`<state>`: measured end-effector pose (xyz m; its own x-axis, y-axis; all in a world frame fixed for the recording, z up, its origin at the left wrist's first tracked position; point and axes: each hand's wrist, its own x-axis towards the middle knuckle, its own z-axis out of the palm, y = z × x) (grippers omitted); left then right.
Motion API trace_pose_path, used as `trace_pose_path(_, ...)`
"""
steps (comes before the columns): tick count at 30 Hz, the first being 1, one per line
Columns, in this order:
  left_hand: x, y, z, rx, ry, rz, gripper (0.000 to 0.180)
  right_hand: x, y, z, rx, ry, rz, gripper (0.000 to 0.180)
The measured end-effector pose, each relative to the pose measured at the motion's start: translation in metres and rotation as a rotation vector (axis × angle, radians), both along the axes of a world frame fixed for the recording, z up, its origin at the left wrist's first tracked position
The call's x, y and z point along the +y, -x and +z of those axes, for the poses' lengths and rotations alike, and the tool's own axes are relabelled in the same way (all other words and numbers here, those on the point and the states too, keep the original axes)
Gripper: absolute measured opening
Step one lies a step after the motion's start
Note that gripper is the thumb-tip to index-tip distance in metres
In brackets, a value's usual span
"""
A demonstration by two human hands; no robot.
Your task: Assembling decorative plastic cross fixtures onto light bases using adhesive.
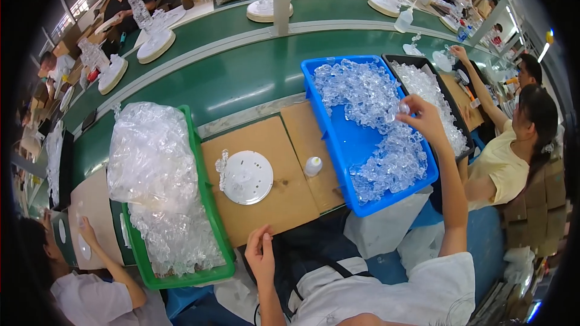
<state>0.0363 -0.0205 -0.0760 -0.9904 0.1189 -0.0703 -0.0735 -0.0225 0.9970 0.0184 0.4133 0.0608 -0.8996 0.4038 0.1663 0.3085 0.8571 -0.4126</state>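
Far to my left, a co-worker's hand (87,229) is lying on a pale board with white discs, just beside the green bin (208,205), which is sitting heaped with clear plastic pieces and a bulging clear bag (148,154). Moving right, the brown cardboard sheet (284,193) is covering the bench edge in front of me, and a round white plate (248,177) pierced with small holes is lying flat on it, with a short string of clear beads touching its left rim. My left hand (261,256) is resting at the near edge of that cardboard, below the plate and apart from it, fingers loosely curled and holding nothing that I can see. A small white bottle (313,166) is standing upright on the cardboard between the plate and the blue tray (338,139). That tray is lying at an angle, filled along its far and right sides with clear crystal pieces (362,93), its near left floor bare. My right hand (423,118) is reaching out over the tray's right side, thumb and fingertips pinched together on one clear crystal piece, lifted just above the heap. Just beyond it, a black tray (450,105) is holding more clear pieces, and a person in a yellow top (498,166) is sitting at the far right.
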Motion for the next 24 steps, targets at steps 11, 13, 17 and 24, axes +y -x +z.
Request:
trace_pose_path(11,0.054,-0.001,0.039,0.059,-0.492,-0.09,0.047,-0.258,-0.039,-0.055,-0.018,1.017,0.333,0.026)
trace_pose_path(13,0.032,0.003,0.034,-0.005,-0.433,-0.131,0.045,-0.256,-0.03,-0.045,0.058,0.594,0.517,0.032)
trace_pose_path(17,0.013,0.017,0.024,-0.146,-0.449,-0.164,0.046,-0.261,-0.01,-0.03,-0.022,0.573,0.549,0.042)
trace_pose_path(24,0.011,0.039,0.013,-0.16,-0.352,-0.02,0.041,-0.26,0.043,-0.108,-0.037,0.942,0.44,0.032)
